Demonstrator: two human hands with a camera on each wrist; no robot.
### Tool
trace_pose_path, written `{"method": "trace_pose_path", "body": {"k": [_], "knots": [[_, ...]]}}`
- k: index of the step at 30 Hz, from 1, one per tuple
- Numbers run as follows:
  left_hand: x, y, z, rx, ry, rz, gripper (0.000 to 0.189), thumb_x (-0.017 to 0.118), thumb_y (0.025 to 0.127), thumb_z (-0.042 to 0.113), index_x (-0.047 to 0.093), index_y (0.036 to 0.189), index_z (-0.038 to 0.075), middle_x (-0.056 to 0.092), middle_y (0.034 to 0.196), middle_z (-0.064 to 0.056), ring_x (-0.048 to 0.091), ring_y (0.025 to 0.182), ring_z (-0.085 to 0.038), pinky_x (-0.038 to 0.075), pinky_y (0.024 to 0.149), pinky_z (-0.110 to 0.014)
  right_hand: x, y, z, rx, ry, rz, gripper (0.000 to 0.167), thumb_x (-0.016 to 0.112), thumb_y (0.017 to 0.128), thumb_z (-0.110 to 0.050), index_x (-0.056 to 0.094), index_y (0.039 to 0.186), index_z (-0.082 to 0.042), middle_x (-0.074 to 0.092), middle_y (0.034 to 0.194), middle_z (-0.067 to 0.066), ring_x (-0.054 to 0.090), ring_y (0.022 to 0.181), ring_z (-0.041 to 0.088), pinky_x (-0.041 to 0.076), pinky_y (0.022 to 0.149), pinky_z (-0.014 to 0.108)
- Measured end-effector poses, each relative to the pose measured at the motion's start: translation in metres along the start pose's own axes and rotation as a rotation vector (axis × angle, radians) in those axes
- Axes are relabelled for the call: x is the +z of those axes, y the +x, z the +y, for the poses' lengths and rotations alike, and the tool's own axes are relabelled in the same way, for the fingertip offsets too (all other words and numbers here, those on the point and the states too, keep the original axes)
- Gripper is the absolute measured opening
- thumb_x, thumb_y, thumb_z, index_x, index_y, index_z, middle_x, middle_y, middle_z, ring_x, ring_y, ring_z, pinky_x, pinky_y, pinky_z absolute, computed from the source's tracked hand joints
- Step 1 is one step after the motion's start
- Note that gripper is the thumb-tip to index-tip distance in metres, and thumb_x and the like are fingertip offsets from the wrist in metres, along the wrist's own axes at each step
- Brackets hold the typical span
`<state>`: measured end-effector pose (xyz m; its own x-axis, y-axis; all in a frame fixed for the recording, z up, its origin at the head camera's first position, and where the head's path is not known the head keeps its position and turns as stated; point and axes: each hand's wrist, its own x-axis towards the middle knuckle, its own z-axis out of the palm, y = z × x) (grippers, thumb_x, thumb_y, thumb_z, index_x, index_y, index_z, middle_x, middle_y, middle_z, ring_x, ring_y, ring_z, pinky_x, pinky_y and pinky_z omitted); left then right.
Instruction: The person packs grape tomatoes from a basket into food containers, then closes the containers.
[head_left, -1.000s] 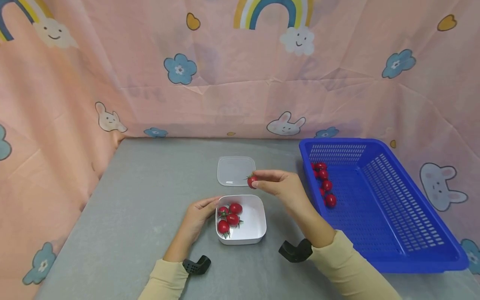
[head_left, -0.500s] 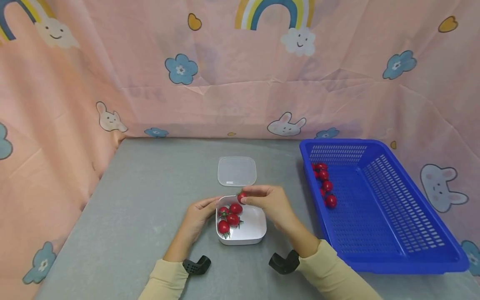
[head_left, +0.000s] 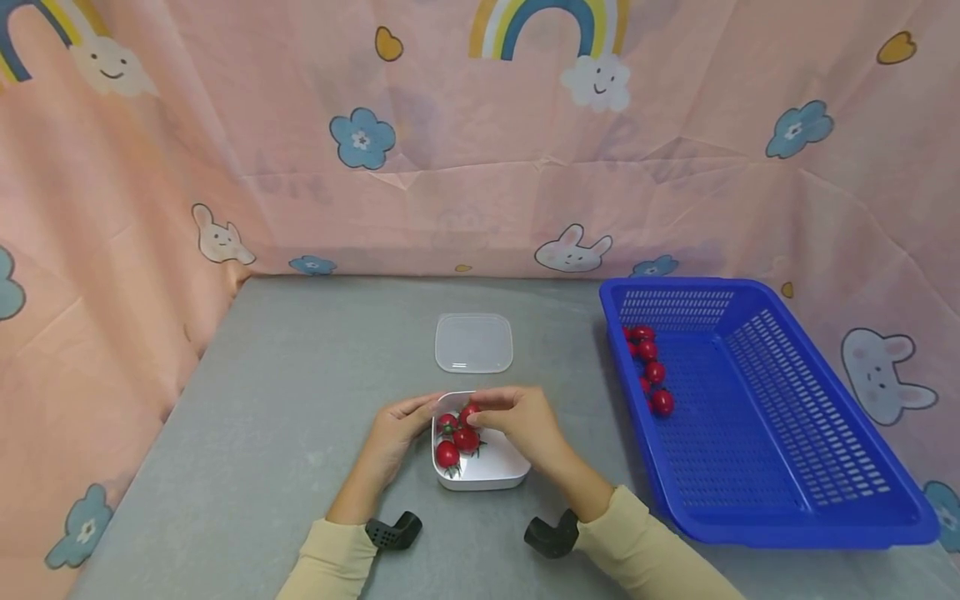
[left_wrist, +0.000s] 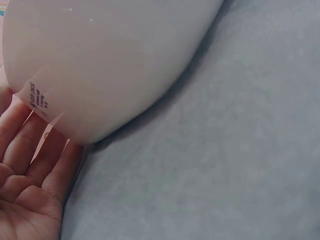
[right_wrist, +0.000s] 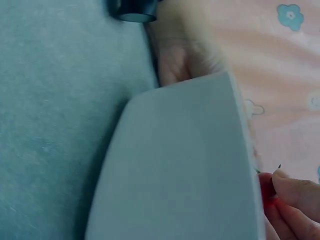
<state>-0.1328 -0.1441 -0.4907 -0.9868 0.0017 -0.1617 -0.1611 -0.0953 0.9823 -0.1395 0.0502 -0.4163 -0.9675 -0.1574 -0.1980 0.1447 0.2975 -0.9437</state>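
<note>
A white square container (head_left: 491,482) stands on the table with several cherry tomatoes (head_left: 447,454) along its left side, their green stems showing. At its back left corner, my left hand (head_left: 393,432) holds the container; the left wrist view shows the fingers (left_wrist: 20,142) against its glossy wall. Over the container's back rim reaches my right hand (head_left: 521,422), its fingertips low among the tomatoes. In the right wrist view, that hand's thumb (right_wrist: 300,192) and fingers pinch a cherry tomato (right_wrist: 267,186) just past the rim. The fingers partly cover the tomatoes under them in the head view.
A blue perforated basket (head_left: 757,433) stands on the right, with several more tomatoes (head_left: 655,372) along its left wall. Behind the container, a translucent lid (head_left: 474,343) lies flat on the grey table (head_left: 300,400). A pink printed curtain (head_left: 450,192) hangs at the back and sides.
My right hand has moved left and down from above the lid's front right corner into the container, carrying a tomato. The left hand and the container have stayed put.
</note>
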Motion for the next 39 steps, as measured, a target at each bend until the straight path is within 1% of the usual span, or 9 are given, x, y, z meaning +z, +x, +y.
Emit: {"method": "trace_pose_path", "body": {"k": [4, 8, 12, 21, 26, 31, 34, 39], "knots": [[0.000, 0.000, -0.001, 0.013, -0.005, -0.005, 0.034, 0.066, 0.095, 0.016, 0.068, 0.119, -0.009, 0.074, 0.116, -0.007, 0.066, 0.103, -0.001, 0.053, 0.089, -0.019, 0.006, 0.002, 0.006, -0.015, -0.054, 0.024, 0.023, 0.083, 0.076, -0.007, 0.079, 0.098, -0.004, 0.078, 0.096, 0.010, 0.072, 0.096, 0.019, 0.055, 0.086, 0.032], [0.000, 0.001, -0.002, -0.008, -0.032, 0.000, 0.034, 0.066, 0.094, 0.015, 0.068, 0.119, -0.008, 0.074, 0.116, -0.007, 0.066, 0.103, -0.002, 0.053, 0.089, -0.020, 0.010, 0.003, 0.009, -0.045, -0.110, 0.042, 0.023, 0.084, 0.074, -0.007, 0.080, 0.097, -0.004, 0.078, 0.096, 0.010, 0.070, 0.103, 0.023, 0.055, 0.088, 0.034], [-0.001, 0.001, -0.002, -0.026, -0.042, 0.006, 0.032, 0.066, 0.094, 0.014, 0.068, 0.119, -0.007, 0.073, 0.118, -0.009, 0.067, 0.104, -0.002, 0.053, 0.090, -0.020, 0.013, 0.004, 0.009, -0.061, -0.143, 0.048, 0.023, 0.084, 0.075, -0.007, 0.080, 0.097, -0.005, 0.078, 0.098, 0.010, 0.069, 0.104, 0.023, 0.056, 0.088, 0.037], [0.000, 0.001, -0.002, -0.026, -0.037, 0.001, 0.033, 0.065, 0.095, 0.013, 0.067, 0.120, -0.007, 0.072, 0.120, -0.011, 0.066, 0.103, -0.002, 0.053, 0.090, -0.020, 0.019, 0.003, 0.009, -0.085, -0.186, 0.044, 0.022, 0.083, 0.077, -0.005, 0.079, 0.098, -0.004, 0.078, 0.099, 0.010, 0.068, 0.100, 0.023, 0.055, 0.090, 0.043], [0.000, 0.001, -0.001, -0.018, -0.029, 0.001, 0.033, 0.065, 0.095, 0.014, 0.068, 0.119, -0.008, 0.072, 0.120, -0.011, 0.066, 0.104, -0.002, 0.053, 0.090, -0.020, 0.018, 0.002, 0.009, -0.103, -0.186, 0.048, 0.022, 0.082, 0.078, -0.006, 0.079, 0.099, -0.005, 0.078, 0.100, 0.010, 0.068, 0.100, 0.022, 0.056, 0.089, 0.042], [0.000, 0.001, -0.002, -0.014, -0.023, -0.002, 0.033, 0.066, 0.095, 0.015, 0.068, 0.119, -0.007, 0.073, 0.117, -0.008, 0.066, 0.104, -0.002, 0.053, 0.090, -0.020, 0.012, 0.001, 0.005, -0.120, -0.173, 0.083, 0.021, 0.082, 0.079, -0.010, 0.080, 0.099, -0.006, 0.078, 0.098, 0.009, 0.071, 0.101, 0.022, 0.057, 0.087, 0.037], [0.000, 0.001, -0.001, -0.007, -0.019, -0.004, 0.034, 0.066, 0.095, 0.016, 0.068, 0.119, -0.007, 0.074, 0.116, -0.007, 0.066, 0.103, -0.002, 0.053, 0.090, -0.020, 0.005, -0.001, -0.004, -0.108, -0.134, 0.100, 0.021, 0.081, 0.080, -0.011, 0.079, 0.101, -0.006, 0.078, 0.100, 0.008, 0.071, 0.103, 0.022, 0.058, 0.085, 0.035], [-0.001, 0.000, -0.001, -0.019, -0.026, -0.006, 0.034, 0.066, 0.094, 0.015, 0.068, 0.120, -0.007, 0.073, 0.118, -0.008, 0.066, 0.105, -0.002, 0.053, 0.091, -0.020, -0.013, -0.007, -0.024, -0.108, -0.075, 0.108, 0.024, 0.078, 0.082, -0.012, 0.078, 0.106, -0.005, 0.077, 0.106, 0.009, 0.067, 0.115, 0.025, 0.056, 0.092, 0.039]]}}
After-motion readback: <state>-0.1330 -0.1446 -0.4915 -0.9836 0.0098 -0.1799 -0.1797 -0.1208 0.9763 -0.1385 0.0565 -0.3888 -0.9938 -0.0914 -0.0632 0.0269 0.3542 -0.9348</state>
